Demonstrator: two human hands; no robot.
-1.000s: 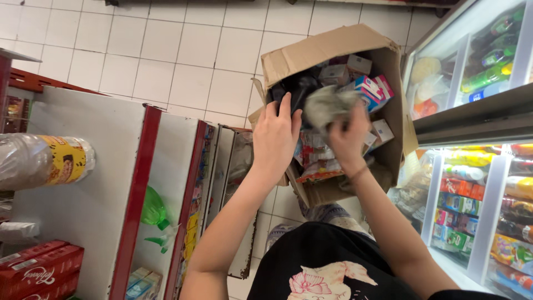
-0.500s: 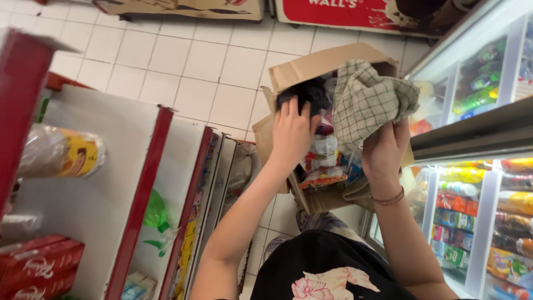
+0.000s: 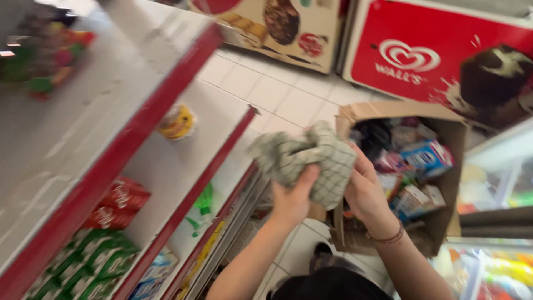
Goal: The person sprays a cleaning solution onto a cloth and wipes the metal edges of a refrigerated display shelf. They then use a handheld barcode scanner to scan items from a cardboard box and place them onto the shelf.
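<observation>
Both hands grip checked cloth [image 3: 311, 161], bunched, held up between shelf and box. Left hand [image 3: 291, 200] under cloth, thumb pressed up into fabric, fingers curled behind. Right hand [image 3: 363, 191] clasps cloth's right side, fingers hidden in folds; bracelet [image 3: 388, 238] on wrist. Open cardboard box [image 3: 444, 183] just right of hands, full of small packets. Red-edged shelves [image 3: 166, 166] at left hold packaged goods. Tiled floor [image 3: 266, 89] below.
</observation>
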